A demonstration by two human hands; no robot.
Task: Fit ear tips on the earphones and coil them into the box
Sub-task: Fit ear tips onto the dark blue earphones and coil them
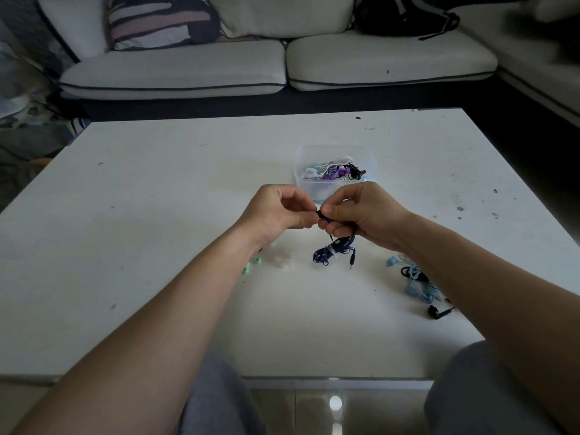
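My right hand (pixel 361 211) grips the earbud end of a dark blue earphone (pixel 334 251). Its bundled cable and plug hang down to the white table (pixel 157 215). My left hand (pixel 279 211) pinches a small black ear tip (pixel 319 213) against that earbud, just above the table's middle. Behind my hands stands a clear plastic box (pixel 334 169) holding several coiled earphones in white, purple and black. Green ear tips (pixel 251 265) and pale translucent ones (pixel 282 262) lie by my left wrist.
Light blue earphones (pixel 419 282) and a black earbud (pixel 437 312) lie on the table under my right forearm. A white sofa (pixel 282 64) with a striped cushion stands beyond the table's far edge. My knees are below the near edge.
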